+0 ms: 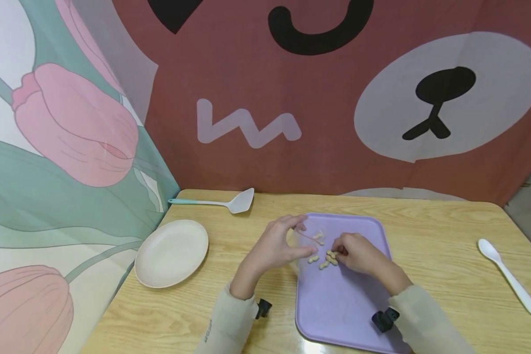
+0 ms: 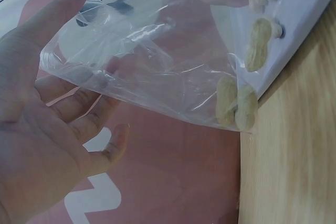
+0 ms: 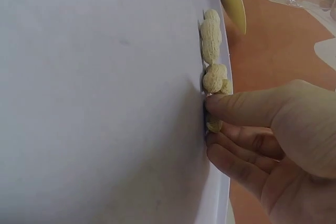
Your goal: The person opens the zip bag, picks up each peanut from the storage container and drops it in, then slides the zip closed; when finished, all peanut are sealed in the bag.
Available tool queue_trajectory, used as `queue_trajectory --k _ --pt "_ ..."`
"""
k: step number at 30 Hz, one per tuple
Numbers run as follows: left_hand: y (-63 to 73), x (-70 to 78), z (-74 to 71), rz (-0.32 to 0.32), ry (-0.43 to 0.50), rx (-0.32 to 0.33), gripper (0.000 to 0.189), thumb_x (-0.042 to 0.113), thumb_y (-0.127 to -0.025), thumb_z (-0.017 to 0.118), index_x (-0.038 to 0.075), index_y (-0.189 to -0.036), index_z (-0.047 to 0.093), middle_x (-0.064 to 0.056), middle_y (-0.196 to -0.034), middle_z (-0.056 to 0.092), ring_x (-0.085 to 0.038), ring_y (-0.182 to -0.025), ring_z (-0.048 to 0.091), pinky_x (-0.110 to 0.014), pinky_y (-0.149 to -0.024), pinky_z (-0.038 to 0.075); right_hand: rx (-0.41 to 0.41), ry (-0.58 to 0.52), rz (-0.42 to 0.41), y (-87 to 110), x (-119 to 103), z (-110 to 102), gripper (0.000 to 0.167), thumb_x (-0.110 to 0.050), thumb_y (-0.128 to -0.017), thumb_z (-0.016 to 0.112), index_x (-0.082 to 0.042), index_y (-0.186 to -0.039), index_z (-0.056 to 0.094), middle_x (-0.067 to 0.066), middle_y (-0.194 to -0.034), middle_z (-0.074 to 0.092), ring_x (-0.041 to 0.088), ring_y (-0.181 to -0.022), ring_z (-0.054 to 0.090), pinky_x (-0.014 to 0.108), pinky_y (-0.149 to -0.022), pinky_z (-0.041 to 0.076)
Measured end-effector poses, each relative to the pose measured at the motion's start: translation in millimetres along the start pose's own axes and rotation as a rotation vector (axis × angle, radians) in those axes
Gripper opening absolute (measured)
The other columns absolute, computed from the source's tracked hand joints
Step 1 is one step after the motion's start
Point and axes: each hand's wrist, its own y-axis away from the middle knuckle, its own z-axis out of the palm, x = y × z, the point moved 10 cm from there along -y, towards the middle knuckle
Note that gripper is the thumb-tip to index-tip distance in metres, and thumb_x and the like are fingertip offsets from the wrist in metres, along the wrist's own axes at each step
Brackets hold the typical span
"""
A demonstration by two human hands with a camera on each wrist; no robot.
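My left hand holds a clear plastic bag near its mouth, the thumb on one side and fingers behind the film. A couple of peanuts show at the bag's lower end in the left wrist view. Over the purple tray, my right hand pinches a peanut between thumb and fingers; most of that peanut is hidden. Several other unshelled peanuts lie on the tray beside the right fingertips.
On the left of the wooden table sits a cream plate. A white spatula with a turquoise handle end lies at the back. At the far right is a white spoon. A printed cloth hangs behind the table.
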Motion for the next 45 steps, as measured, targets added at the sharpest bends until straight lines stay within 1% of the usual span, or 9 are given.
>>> queue_trajectory --k 4,8,14,20,24,27,32,40,45 --pt "0.2 0.4 0.4 0.0 -0.002 -0.005 0.069 0.032 -0.081 0.084 0.003 -0.138 0.057 0.0 -0.108 0.066 -0.015 -0.107 0.059 -0.034 -0.1 0.044 -0.016 -0.017 0.038 -0.9 4 2 0.013 0.005 -0.081 0.073 -0.007 -0.083 0.074 -0.006 -0.071 0.06 0.008 -0.065 0.052 0.03 -0.06 0.047" --pt "0.1 -0.2 0.6 -0.008 -0.011 -0.009 0.07 0.033 -0.081 0.084 0.004 -0.138 0.057 0.001 -0.107 0.067 -0.015 -0.107 0.059 -0.035 -0.099 0.044 -0.02 -0.027 0.043 -2.4 4 1 0.01 0.003 -0.083 0.073 -0.007 -0.083 0.073 -0.006 -0.073 0.061 0.009 -0.067 0.054 0.03 -0.061 0.048" --pt "-1.0 0.9 4.3 -0.013 -0.015 -0.018 0.07 0.034 -0.081 0.083 0.005 -0.138 0.057 0.003 -0.106 0.067 -0.016 -0.108 0.058 -0.036 -0.099 0.043 0.028 -0.008 0.033 -0.8 -4 -18 0.007 0.002 -0.082 0.073 -0.005 -0.085 0.073 -0.004 -0.075 0.061 0.01 -0.068 0.054 0.031 -0.062 0.048" --pt "-2.8 2.4 5.6 -0.014 -0.03 -0.016 0.07 0.035 -0.081 0.083 0.006 -0.139 0.057 0.003 -0.106 0.067 -0.016 -0.109 0.059 -0.038 -0.101 0.042 0.091 0.024 0.008 1.2 -14 -41 0.009 0.001 -0.082 0.073 0.0 -0.091 0.073 -0.001 -0.078 0.063 0.012 -0.071 0.058 0.033 -0.063 0.051" --pt "-4.4 3.0 9.8 -0.007 -0.024 -0.021 0.07 0.035 -0.081 0.083 0.005 -0.139 0.057 0.003 -0.105 0.067 -0.016 -0.109 0.058 -0.039 -0.102 0.041 0.146 0.041 -0.014 5.7 -20 -55 0.006 0.001 -0.081 0.073 -0.002 -0.087 0.073 -0.003 -0.076 0.062 0.012 -0.069 0.058 0.031 -0.061 0.05" --pt "-5.5 3.3 12.2 0.0 -0.03 -0.02 0.07 0.035 -0.081 0.083 0.004 -0.138 0.057 0.003 -0.105 0.067 -0.016 -0.108 0.059 -0.037 -0.101 0.043 0.176 0.055 -0.037 8.6 -27 -63 0.006 0.001 -0.081 0.073 -0.003 -0.086 0.073 -0.004 -0.075 0.061 0.011 -0.068 0.057 0.03 -0.06 0.049" --pt "-6.1 3.2 12.9 0.004 -0.04 -0.015 0.069 0.035 -0.08 0.084 0.004 -0.136 0.058 0.003 -0.104 0.066 -0.015 -0.104 0.06 -0.033 -0.098 0.045 0.192 0.082 -0.057 8.6 -38 -73 0.007 0.001 -0.083 0.073 -0.002 -0.089 0.073 -0.002 -0.078 0.059 0.012 -0.07 0.057 0.03 -0.061 0.05" --pt "-8.7 4.4 13.5 0.02 -0.027 -0.028 0.069 0.035 -0.081 0.083 0.003 -0.136 0.058 0.002 -0.105 0.066 -0.012 -0.102 0.06 -0.032 -0.096 0.046 0.223 0.12 -0.093 9.2 -55 -88 0.01 0.002 -0.081 0.075 -0.002 -0.089 0.073 -0.001 -0.077 0.057 0.015 -0.07 0.058 0.032 -0.062 0.051" --pt "-9.8 4.9 17.5 0.031 -0.026 -0.036 0.068 0.035 -0.081 0.083 0.002 -0.134 0.059 -0.004 -0.104 0.068 -0.014 -0.101 0.06 -0.034 -0.096 0.046 0.275 0.17 -0.151 10.3 -70 -97 0.012 0.004 -0.08 0.075 -0.002 -0.089 0.072 0.001 -0.079 0.058 0.018 -0.071 0.06 0.035 -0.063 0.053"
